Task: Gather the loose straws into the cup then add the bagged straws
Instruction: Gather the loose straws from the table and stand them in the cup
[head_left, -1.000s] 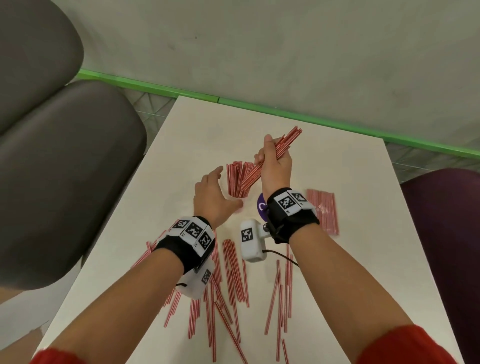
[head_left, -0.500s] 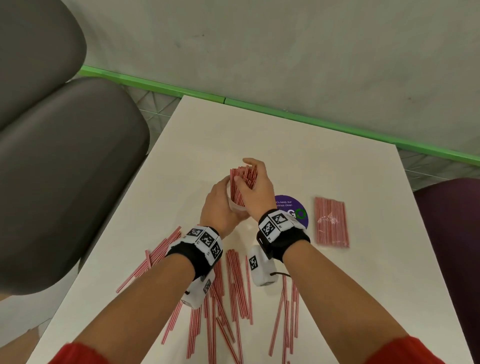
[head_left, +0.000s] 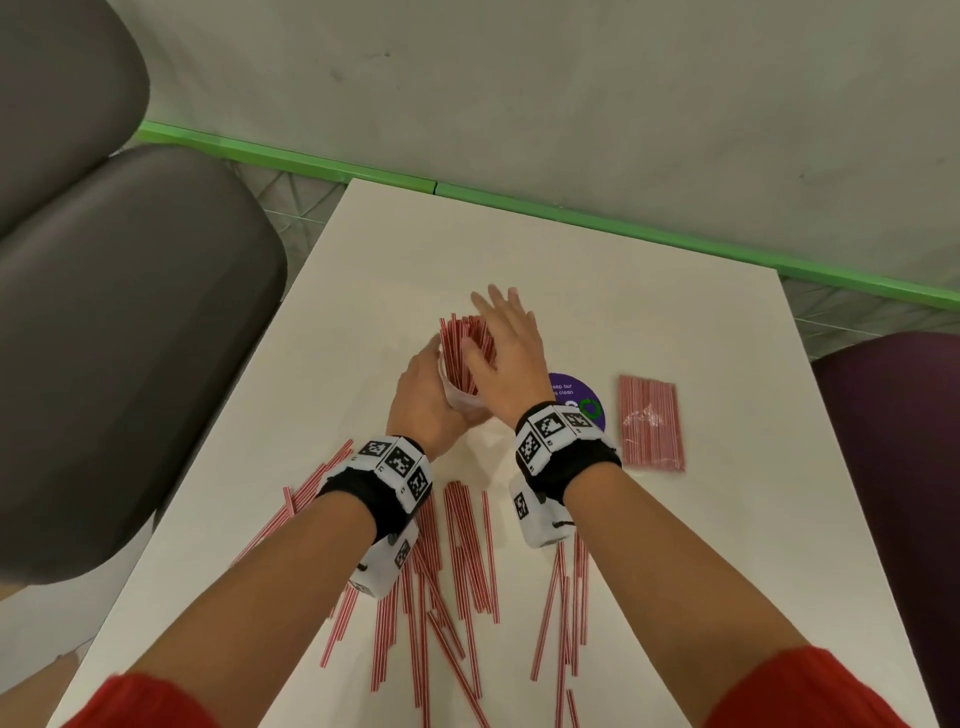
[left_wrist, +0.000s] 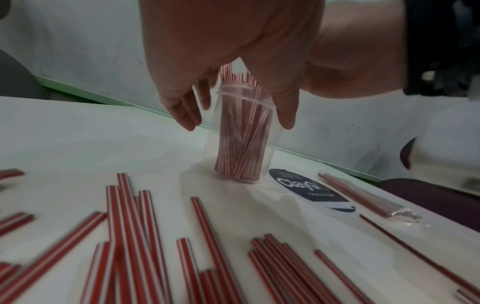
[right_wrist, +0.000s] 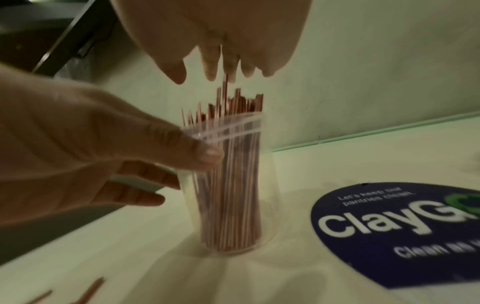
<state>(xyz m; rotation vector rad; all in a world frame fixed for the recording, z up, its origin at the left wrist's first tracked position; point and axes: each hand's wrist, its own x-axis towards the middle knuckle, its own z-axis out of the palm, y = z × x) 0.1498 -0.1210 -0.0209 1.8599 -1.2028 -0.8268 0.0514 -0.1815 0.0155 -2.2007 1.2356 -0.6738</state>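
A clear plastic cup stands mid-table, packed with upright red-and-white straws. My left hand holds the cup from the left, its thumb pressing the wall in the right wrist view of the cup. My right hand hovers over the straw tips with spread, straight fingers and grips nothing. Several loose straws lie scattered on the table near me, also blurred in front of the cup in the left wrist view. The bagged straws lie flat to the right of the cup.
A round purple sticker is on the white table between cup and bag. Grey chairs stand at the left edge and a purple seat at the right. A wall with a green strip is behind.
My right hand brought a bundle of straws down into the cup, let go and spread open above it. My left hand moved in and took hold of the cup.
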